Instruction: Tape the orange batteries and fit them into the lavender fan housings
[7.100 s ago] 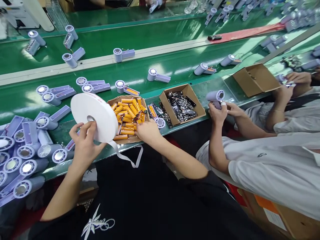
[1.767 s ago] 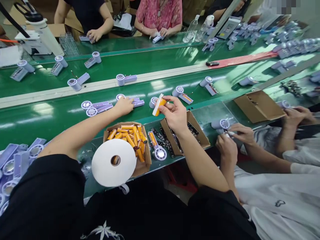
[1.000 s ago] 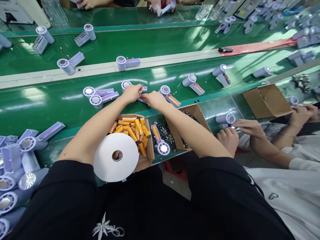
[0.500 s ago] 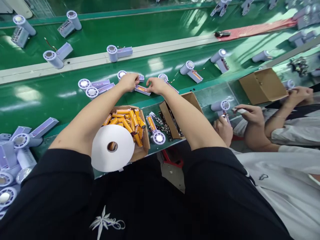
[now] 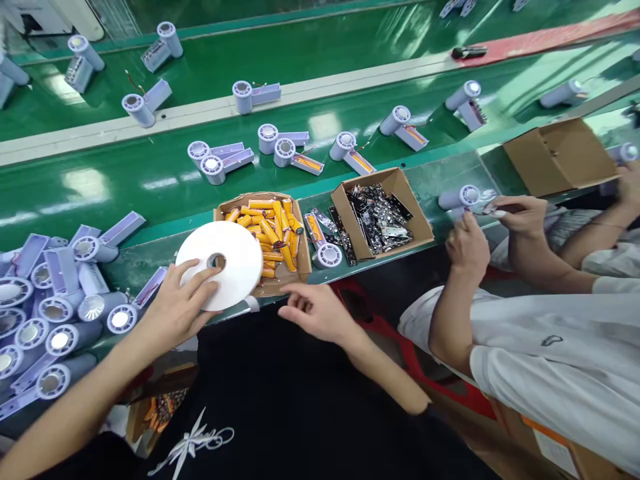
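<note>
My left hand [image 5: 187,300] lies on the face of a white roll [image 5: 240,257] with a hole in its middle. Its fingers are spread near the hole. My right hand [image 5: 317,313] hovers at the bench edge, partly curled with fingers apart and nothing visible in them. Between the hands, a short pale strip [image 5: 253,305] sticks out below the roll. Behind the roll, a cardboard box [image 5: 303,267] holds orange battery cells [image 5: 270,230]. To its right lies a lavender fan-like housing [image 5: 329,255] with an orange cell in its handle.
A cardboard box [image 5: 345,230] of circuit boards [image 5: 383,220] stands right of the cells. Several housings [image 5: 285,152] lie along the green conveyor [image 5: 165,160]. More are heaped at left [image 5: 63,310]. A co-worker's hands [image 5: 470,247] work at the right, near another carton [image 5: 563,157].
Both hands have left the housing on the conveyor and come back toward me. The left has moved onto the white roll, the right to the bench edge. The view has shifted.
</note>
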### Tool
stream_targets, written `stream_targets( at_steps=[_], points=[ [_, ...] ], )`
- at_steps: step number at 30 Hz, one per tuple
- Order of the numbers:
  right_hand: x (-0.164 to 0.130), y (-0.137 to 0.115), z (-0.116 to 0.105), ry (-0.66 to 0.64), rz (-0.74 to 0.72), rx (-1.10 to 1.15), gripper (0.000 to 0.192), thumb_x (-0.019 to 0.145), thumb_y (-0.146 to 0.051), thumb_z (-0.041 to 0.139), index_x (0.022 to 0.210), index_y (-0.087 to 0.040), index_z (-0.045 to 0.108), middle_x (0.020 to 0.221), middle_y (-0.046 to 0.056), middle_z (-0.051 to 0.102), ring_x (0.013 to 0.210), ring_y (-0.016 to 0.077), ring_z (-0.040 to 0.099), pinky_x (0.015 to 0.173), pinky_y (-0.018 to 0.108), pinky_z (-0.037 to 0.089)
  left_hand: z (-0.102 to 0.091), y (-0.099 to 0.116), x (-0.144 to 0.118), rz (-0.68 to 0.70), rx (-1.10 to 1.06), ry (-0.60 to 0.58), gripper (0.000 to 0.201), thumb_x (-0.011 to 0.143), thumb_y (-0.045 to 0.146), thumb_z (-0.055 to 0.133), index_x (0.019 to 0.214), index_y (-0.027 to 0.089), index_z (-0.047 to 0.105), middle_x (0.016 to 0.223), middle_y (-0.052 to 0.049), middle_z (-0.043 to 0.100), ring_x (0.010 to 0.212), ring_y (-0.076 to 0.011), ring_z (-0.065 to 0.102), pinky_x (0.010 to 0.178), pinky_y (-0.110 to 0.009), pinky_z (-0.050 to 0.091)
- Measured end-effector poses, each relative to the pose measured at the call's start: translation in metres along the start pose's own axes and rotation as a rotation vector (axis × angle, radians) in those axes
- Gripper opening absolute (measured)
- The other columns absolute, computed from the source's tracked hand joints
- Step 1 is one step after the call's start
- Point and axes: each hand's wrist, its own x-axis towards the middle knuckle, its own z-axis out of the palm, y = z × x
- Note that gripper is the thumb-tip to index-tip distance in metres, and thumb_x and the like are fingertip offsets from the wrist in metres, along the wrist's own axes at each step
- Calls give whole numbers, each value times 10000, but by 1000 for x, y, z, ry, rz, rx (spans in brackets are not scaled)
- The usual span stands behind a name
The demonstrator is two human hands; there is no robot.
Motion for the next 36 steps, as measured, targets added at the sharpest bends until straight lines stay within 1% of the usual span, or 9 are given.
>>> stream_targets(
  at_steps=[3,5,8,10,15,21,25,31,36],
  points=[
    [15,-6,47,-172,3,50,336,993,-504,837,1014,-169,834,700,-13,769,571,124,653,596,228,475,25,11,-6,-132,-20,220,484,941,176,750,1404,271,645,1450,-156,721,1455,-439,538,1170,-646,489],
    [25,-9,61,-301,-83,17,323,1084,-404,730,879,-174,826,666,-15,754,571,114,636,618,227,460,38,14,-8,-252,0,390,575,940,211,782,1474,278,582,1386,-159,712,1369,-412,570,1153,-621,472],
    [37,-8,48,-569,-220,-178,220,1051,-296,776,869,-202,856,693,-19,783,608,123,667,629,233,441,49,8,-19,-476,80,565,774,910,374,860,1581,215,507,1378,-219,658,1286,-429,561,1115,-632,441],
    [52,-7,21,-613,-259,-321,68,982,-287,863,957,-229,885,789,-8,835,680,148,727,658,240,472,50,-1,-26,-579,91,575,839,899,436,868,1609,180,502,1413,-254,615,1312,-460,531,1127,-652,411],
    [99,-21,-33,-137,-264,-489,228,1001,-175,802,1218,-199,870,1072,90,891,959,231,830,903,327,604,48,-1,-20,-540,-32,513,806,897,338,840,1623,206,517,1453,-232,586,1359,-444,508,1171,-602,401],
    [78,-48,9,-76,-417,-98,233,1020,-415,828,1124,-206,842,978,57,882,809,180,823,768,272,648,45,19,-3,-487,-14,481,798,903,280,836,1627,242,501,1431,-195,618,1268,-372,545,1141,-553,441],
    [62,-53,35,46,-520,30,145,1027,-354,808,1033,-210,821,923,49,877,771,173,828,747,262,667,40,24,1,-530,-11,470,774,891,310,854,1596,259,538,1396,-181,632,1242,-363,536,1128,-551,454],
    [61,-60,45,388,-668,16,55,1011,-257,791,966,-225,792,856,24,853,746,171,811,766,280,671,42,29,4,-569,52,499,768,878,376,870,1573,229,579,1360,-199,641,1222,-375,522,1117,-578,421],
    [57,-69,43,433,-699,-59,82,1018,-176,739,974,-223,791,858,24,851,751,164,808,782,271,660,48,31,1,-562,174,580,700,865,343,879,1506,237,618,1311,-194,642,1224,-388,506,1086,-573,396]
  ],
)
